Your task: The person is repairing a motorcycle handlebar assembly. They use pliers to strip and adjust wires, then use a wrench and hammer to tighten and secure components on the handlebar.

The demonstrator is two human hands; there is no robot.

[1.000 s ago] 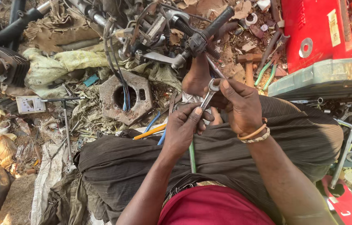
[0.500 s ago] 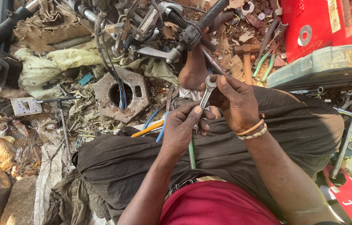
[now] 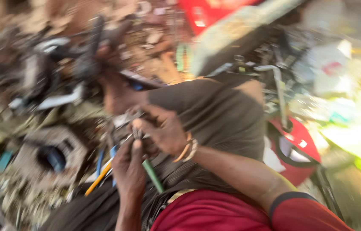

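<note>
Both hands meet over the person's lap. The left hand (image 3: pixel 129 169), thumb raised, and the right hand (image 3: pixel 163 130) are closed together around a small grey metal part (image 3: pixel 135 133); motion blur hides its exact shape and which fingers clamp it. A thin green rod (image 3: pixel 152 175) slants down from beneath the hands, across the dark olive trousers (image 3: pixel 214 115); whether either hand holds it cannot be told. Two bangles, orange and pale beaded (image 3: pixel 187 147), circle the right wrist, and a red sleeve with a dark cuff (image 3: pixel 300 211) covers the upper arm. Left of the hands lie blue and yellow-orange slim tools (image 3: pixel 101 173) on the littered ground. Further left sits a rusty square metal housing (image 3: pixel 50 156) whose round hollow holds something blue. A red plastic panel (image 3: pixel 296 149) lies to the right.
</note>
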